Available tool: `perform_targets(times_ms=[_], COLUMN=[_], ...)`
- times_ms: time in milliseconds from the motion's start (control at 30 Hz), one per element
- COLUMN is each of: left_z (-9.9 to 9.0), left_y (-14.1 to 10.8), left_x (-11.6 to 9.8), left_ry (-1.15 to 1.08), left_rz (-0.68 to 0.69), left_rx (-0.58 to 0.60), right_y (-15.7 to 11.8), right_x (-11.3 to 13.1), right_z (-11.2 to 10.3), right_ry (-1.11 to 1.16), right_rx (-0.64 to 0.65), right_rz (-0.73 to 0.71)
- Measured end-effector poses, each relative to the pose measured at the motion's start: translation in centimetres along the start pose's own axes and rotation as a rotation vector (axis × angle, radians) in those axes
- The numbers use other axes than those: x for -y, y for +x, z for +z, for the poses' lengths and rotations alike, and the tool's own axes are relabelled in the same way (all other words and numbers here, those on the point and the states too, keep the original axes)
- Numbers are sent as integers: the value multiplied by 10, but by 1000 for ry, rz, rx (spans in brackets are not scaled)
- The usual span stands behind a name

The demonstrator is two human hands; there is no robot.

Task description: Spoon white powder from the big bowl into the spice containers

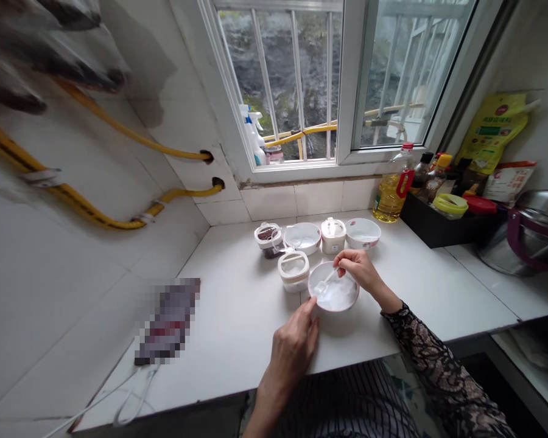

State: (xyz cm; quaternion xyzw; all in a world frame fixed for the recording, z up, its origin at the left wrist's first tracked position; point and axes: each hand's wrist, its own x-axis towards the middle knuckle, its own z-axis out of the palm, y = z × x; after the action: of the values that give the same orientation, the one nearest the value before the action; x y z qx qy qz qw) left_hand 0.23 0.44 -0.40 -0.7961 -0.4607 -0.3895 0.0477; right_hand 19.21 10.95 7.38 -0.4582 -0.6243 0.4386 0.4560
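A white bowl (311, 291) with white contents stands on the counter in front of me. My left hand (295, 337) steadies its near left side, fingers at the rim; the thumb's exact hold is partly hidden. Between the fingertips of my right hand (358, 267) is a small white spoon (331, 277), its tip down in the white contents. Touching or nearly touching the bowl on the left is a square lidded jar (294, 280) with something pale inside. Behind stand a jar of dark red contents (269, 240), another bowl (302, 248), a jar of pale contents (333, 240) and a third bowl (363, 240).
An oil bottle (393, 191) stands at the back right by a black box (432, 222) of condiment bottles. A steel pot (506, 243) is at the far right. A blurred-out item (168, 322) with a white cable lies on the left of the counter (237, 328).
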Motion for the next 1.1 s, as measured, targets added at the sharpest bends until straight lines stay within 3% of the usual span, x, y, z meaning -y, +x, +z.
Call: perform_targets(times_ms=[233,467,800,1100], left_z=[-1,0,-1,1], left_y=[1,0,2,1], left_x=[-1,-1,-1,-1], left_ry=[0,-2,-4,0], left_rz=[3,4,8,12], left_rx=[-4,-13,-12,-20], right_y=[-1,-6,1,-2], right_x=[1,4,-3,-1], right_z=[0,4,-2,-1], right_ry=[-30,-104,-130,-324], right_rx=[28,143,25,0], right_rz=[3,4,-35,-187])
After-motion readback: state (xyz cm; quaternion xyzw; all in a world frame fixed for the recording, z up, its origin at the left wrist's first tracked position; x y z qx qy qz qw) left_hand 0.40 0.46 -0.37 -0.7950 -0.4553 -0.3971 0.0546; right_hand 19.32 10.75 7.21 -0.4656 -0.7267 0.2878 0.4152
